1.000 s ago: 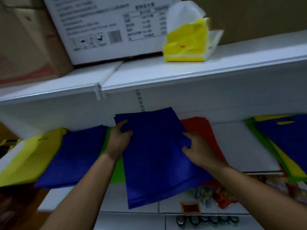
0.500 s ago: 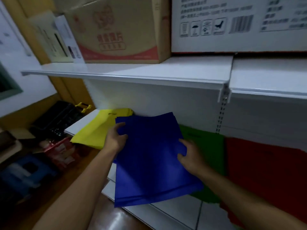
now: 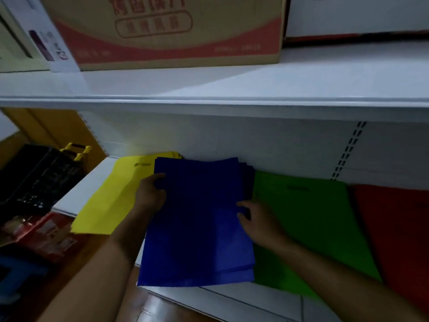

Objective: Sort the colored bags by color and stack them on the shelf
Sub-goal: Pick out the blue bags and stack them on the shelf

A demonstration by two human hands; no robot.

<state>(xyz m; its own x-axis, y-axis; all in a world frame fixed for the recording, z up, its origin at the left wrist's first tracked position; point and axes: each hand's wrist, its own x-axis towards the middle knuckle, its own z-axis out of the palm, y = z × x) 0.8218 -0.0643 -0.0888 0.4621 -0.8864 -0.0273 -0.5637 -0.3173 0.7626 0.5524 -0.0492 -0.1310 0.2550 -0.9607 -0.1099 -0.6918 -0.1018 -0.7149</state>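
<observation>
A stack of blue bags (image 3: 199, 219) lies on the white shelf (image 3: 76, 196), between a yellow bag pile (image 3: 111, 196) on its left and a green bag pile (image 3: 308, 219) on its right. A red bag pile (image 3: 394, 228) sits further right. My left hand (image 3: 151, 196) grips the blue stack's left edge, thumb on top. My right hand (image 3: 257, 219) holds the stack's right edge, fingers curled onto the top bag. The front of the blue stack overhangs the shelf edge.
An upper shelf (image 3: 232, 89) carries a brown and red cardboard box (image 3: 167, 31) and a white box (image 3: 357, 15). Left of the shelf stand a black crate (image 3: 34, 177) with yellow handles and red packets (image 3: 39, 233) lower down.
Both hands carried the blue stack leftward along the shelf and set it down between the yellow and green piles. The view swung left with it.
</observation>
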